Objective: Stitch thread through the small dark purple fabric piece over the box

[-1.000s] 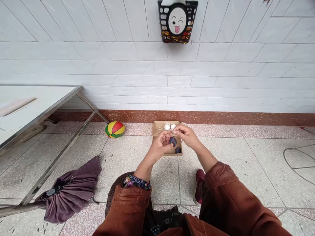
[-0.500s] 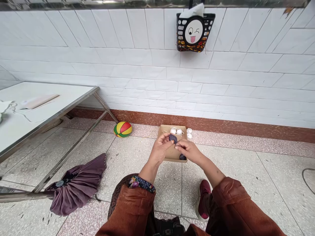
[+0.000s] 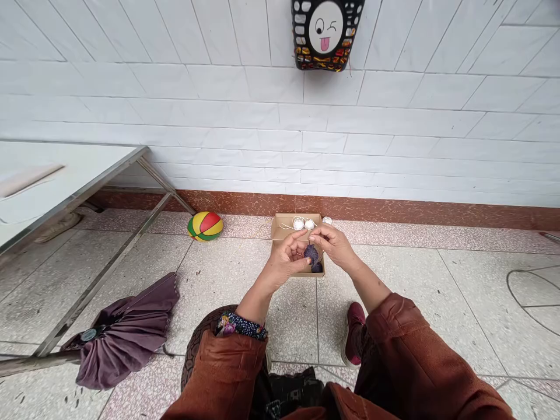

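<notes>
A small dark purple-blue ball of yarn point(image 3: 311, 253) is held in the fingers of my left hand point(image 3: 283, 262), above a shallow cardboard box point(image 3: 276, 228). My right hand point(image 3: 335, 245) is at the ball's upper right, thumb and forefinger pinched together on what looks like its thin yarn strand. Another dark yarn ball point(image 3: 317, 268) lies in the box's near right corner, just below the held one. Toward the back of the box rest two white yarn balls point(image 3: 303, 224) with loose strands. My hands hide the box's middle.
Beside the box, a white ball point(image 3: 326, 220) sits on the floor by the wall. A colourful ball point(image 3: 205, 226) lies left, near a metal-framed table point(image 3: 109, 153). A folded purple umbrella point(image 3: 126, 338) is on the floor. A black basket point(image 3: 326, 35) hangs on the tiled wall.
My right hand has moved from the ball's lower right to above it, and the ball has turned in my left hand. The view has tilted down and shifted right.
</notes>
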Demonstrator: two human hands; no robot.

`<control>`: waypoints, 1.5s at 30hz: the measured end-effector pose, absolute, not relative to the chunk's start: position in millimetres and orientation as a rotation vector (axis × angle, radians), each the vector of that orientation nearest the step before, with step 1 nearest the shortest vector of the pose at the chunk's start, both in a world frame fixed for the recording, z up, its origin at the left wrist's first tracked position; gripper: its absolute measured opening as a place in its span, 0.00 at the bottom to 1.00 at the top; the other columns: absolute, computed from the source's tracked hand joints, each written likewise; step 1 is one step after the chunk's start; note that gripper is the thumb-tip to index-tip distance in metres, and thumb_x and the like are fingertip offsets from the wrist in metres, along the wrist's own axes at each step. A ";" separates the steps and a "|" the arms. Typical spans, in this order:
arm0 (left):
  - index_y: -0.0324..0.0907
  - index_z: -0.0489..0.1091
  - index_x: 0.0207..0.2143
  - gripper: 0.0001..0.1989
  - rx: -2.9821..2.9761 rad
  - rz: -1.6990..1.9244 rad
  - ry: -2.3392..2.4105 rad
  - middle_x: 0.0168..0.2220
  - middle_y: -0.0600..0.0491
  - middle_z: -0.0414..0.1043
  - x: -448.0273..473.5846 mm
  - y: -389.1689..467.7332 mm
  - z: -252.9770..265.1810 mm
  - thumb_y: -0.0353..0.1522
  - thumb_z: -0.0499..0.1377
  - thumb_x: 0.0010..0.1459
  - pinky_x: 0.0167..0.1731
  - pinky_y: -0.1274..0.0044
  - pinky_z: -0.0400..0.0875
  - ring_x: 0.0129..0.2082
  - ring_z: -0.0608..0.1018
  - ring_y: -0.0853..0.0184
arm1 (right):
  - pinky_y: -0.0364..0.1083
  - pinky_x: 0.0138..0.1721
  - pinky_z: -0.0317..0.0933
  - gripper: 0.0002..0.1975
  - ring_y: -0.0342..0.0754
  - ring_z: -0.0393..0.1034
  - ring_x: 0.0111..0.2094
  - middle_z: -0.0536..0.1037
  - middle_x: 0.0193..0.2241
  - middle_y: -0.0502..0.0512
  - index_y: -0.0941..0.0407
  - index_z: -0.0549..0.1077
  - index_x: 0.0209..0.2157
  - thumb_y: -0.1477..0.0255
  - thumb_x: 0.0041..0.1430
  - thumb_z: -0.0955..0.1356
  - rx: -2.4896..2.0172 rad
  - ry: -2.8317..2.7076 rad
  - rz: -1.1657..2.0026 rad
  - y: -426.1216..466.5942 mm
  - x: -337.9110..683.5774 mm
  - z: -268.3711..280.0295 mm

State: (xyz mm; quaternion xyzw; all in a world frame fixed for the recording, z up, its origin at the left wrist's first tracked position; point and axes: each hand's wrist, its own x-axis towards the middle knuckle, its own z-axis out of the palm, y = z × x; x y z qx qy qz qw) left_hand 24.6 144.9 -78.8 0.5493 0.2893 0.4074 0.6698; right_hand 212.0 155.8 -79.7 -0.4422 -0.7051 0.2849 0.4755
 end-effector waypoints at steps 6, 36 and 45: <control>0.44 0.78 0.43 0.19 1.000 1.045 0.644 0.43 0.50 0.78 24.3 146.2 -79.5 0.31 0.71 0.46 0.47 0.73 0.67 0.43 0.76 0.66 | 0.44 0.35 0.59 0.10 0.46 0.66 0.31 0.72 0.28 0.50 0.54 0.72 0.30 0.67 0.66 0.65 -1.150 -1.743 0.745 155.8 205.2 -96.3; 0.49 0.63 0.63 0.32 1.128 0.860 0.726 0.45 0.48 0.73 30.6 131.8 -80.0 0.41 0.64 0.57 0.30 0.77 0.66 0.33 0.78 0.68 | 0.45 0.34 0.59 0.09 0.45 0.64 0.30 0.71 0.28 0.50 0.54 0.73 0.32 0.64 0.63 0.68 -1.110 -1.562 0.843 153.3 211.8 -86.2; 0.49 0.74 0.53 0.23 0.935 0.993 0.691 0.51 0.49 0.73 32.3 132.4 -79.8 0.34 0.66 0.54 0.31 0.79 0.64 0.39 0.72 0.69 | 0.44 0.32 0.60 0.09 0.45 0.65 0.29 0.71 0.27 0.49 0.54 0.70 0.32 0.65 0.64 0.66 -1.126 -1.541 0.914 151.0 203.8 -87.6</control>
